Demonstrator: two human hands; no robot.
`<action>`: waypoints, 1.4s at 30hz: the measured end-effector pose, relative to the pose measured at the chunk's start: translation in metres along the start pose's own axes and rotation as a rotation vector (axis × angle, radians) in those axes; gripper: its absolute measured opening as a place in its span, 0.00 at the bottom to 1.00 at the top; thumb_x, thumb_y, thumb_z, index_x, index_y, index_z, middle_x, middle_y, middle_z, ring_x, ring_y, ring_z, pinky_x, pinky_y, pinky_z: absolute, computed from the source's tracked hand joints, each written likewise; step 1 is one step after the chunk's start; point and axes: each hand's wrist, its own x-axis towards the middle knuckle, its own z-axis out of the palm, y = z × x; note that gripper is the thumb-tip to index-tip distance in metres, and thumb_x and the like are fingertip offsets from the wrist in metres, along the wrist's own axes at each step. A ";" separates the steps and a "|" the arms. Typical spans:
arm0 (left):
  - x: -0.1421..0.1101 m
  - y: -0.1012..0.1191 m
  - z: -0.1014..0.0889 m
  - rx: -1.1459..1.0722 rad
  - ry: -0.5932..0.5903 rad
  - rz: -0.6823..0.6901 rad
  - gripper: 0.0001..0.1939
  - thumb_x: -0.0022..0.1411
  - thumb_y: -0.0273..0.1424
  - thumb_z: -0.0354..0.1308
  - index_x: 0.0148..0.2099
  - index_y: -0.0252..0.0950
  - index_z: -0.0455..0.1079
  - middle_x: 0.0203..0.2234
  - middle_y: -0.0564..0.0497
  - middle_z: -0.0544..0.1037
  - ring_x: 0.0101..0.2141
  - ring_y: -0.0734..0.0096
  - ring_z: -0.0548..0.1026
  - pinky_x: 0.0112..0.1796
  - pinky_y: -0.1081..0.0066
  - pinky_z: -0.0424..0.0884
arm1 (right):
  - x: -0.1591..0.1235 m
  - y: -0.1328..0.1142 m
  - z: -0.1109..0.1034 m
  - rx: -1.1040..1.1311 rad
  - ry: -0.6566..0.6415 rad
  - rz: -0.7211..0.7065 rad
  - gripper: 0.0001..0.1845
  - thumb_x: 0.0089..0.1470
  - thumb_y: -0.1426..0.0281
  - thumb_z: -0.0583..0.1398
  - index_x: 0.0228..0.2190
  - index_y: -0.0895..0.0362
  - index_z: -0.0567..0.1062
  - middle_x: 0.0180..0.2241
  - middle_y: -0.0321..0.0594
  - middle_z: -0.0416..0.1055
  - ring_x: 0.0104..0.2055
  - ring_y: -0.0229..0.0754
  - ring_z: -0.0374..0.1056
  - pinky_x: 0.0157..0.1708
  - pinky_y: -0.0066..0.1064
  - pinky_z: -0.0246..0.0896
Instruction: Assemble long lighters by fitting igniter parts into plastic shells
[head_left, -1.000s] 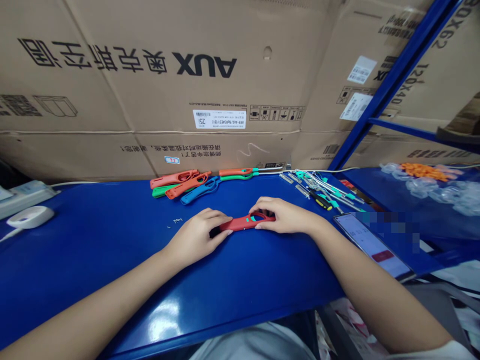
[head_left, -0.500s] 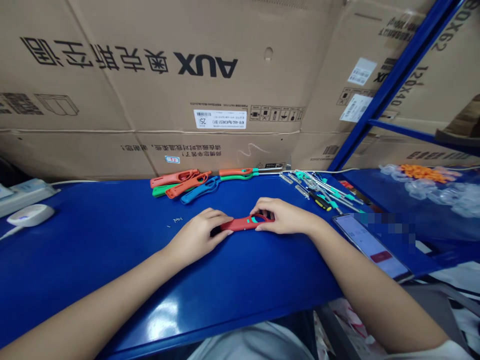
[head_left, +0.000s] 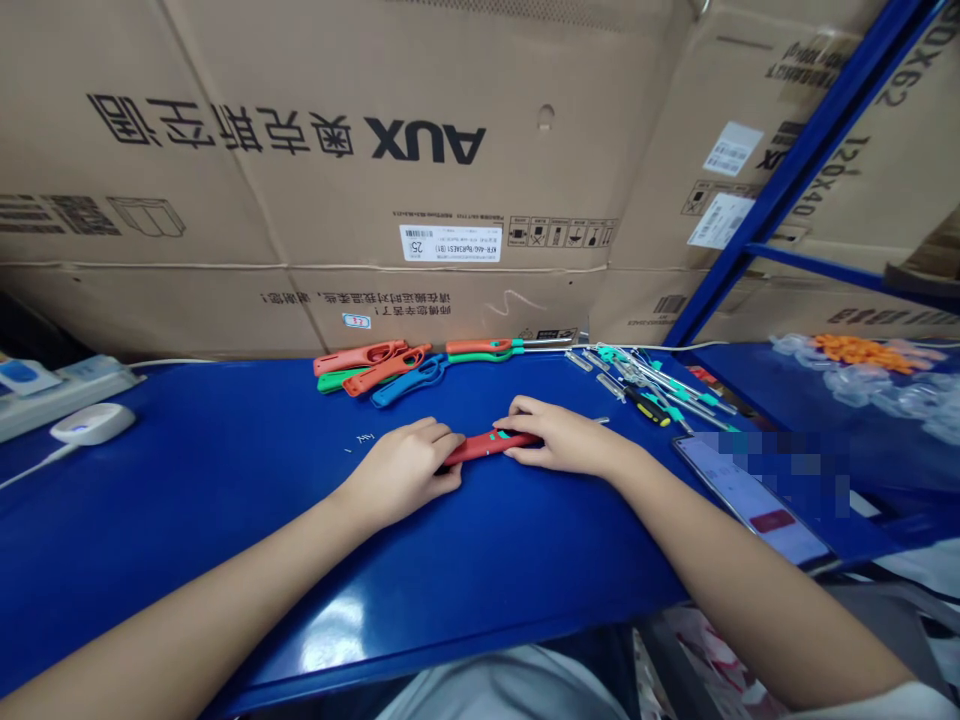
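Note:
A red plastic lighter body (head_left: 487,445) with a teal trigger lies on the blue table (head_left: 225,500), gripped at both ends. My left hand (head_left: 401,468) is closed on its left end, and my right hand (head_left: 559,437) is closed over its right end with the fingers curled on top. A thin metal rod sticks out to the right of my right hand.
Several red, green and blue lighter bodies (head_left: 390,368) lie by the cardboard boxes (head_left: 420,140). Metal rods and teal parts (head_left: 645,385) are piled at the right. A phone (head_left: 754,495) lies at the table's right edge. A white device (head_left: 91,423) sits far left.
Both hands have pressed closer over the red lighter body, covering more of its trigger opening. The view has shifted slightly to the left.

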 end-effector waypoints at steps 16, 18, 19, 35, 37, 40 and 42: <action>-0.003 -0.018 0.000 -0.080 0.084 0.017 0.11 0.72 0.33 0.51 0.44 0.32 0.72 0.34 0.43 0.78 0.36 0.59 0.76 0.37 0.64 0.73 | 0.002 -0.003 -0.003 -0.071 0.147 0.007 0.18 0.64 0.59 0.59 0.50 0.56 0.74 0.46 0.46 0.75 0.46 0.48 0.71 0.46 0.36 0.64; -0.003 -0.020 -0.004 -0.083 0.096 0.007 0.12 0.72 0.34 0.51 0.44 0.32 0.72 0.34 0.43 0.78 0.35 0.59 0.76 0.37 0.64 0.72 | 0.001 -0.001 -0.006 -0.089 0.171 0.014 0.16 0.64 0.61 0.59 0.49 0.56 0.75 0.44 0.45 0.77 0.45 0.48 0.72 0.45 0.36 0.64; -0.003 -0.020 -0.006 -0.090 0.098 0.005 0.12 0.72 0.34 0.51 0.44 0.32 0.72 0.34 0.43 0.78 0.35 0.59 0.76 0.37 0.64 0.72 | 0.000 -0.001 -0.007 -0.099 0.170 0.010 0.14 0.65 0.62 0.58 0.46 0.56 0.76 0.43 0.45 0.77 0.44 0.47 0.73 0.44 0.35 0.63; -0.001 -0.001 -0.009 -0.590 -0.057 -0.240 0.15 0.71 0.41 0.49 0.46 0.36 0.70 0.34 0.48 0.76 0.33 0.66 0.73 0.34 0.69 0.68 | -0.001 -0.014 -0.011 -0.087 0.139 -0.039 0.12 0.67 0.65 0.55 0.45 0.57 0.75 0.42 0.45 0.76 0.43 0.45 0.72 0.43 0.34 0.64; 0.002 0.003 -0.007 -0.935 -0.115 -0.445 0.18 0.68 0.45 0.50 0.38 0.35 0.68 0.23 0.53 0.69 0.22 0.74 0.64 0.24 0.73 0.60 | 0.000 -0.016 -0.009 -0.089 0.172 -0.089 0.17 0.65 0.61 0.58 0.50 0.56 0.73 0.46 0.47 0.75 0.48 0.47 0.71 0.48 0.37 0.64; 0.005 0.004 -0.005 -1.471 -0.310 -0.712 0.18 0.64 0.46 0.52 0.35 0.34 0.66 0.16 0.60 0.57 0.16 0.80 0.46 0.18 0.77 0.45 | 0.003 -0.021 -0.006 -0.099 0.184 -0.183 0.24 0.60 0.57 0.63 0.53 0.55 0.72 0.50 0.47 0.74 0.51 0.49 0.70 0.51 0.40 0.63; 0.005 0.005 -0.006 -1.637 -0.388 -0.759 0.18 0.63 0.45 0.53 0.37 0.33 0.68 0.15 0.61 0.55 0.16 0.81 0.44 0.17 0.77 0.42 | 0.005 -0.025 -0.003 -0.092 0.180 -0.228 0.18 0.63 0.60 0.60 0.51 0.55 0.74 0.48 0.46 0.75 0.49 0.47 0.71 0.49 0.38 0.64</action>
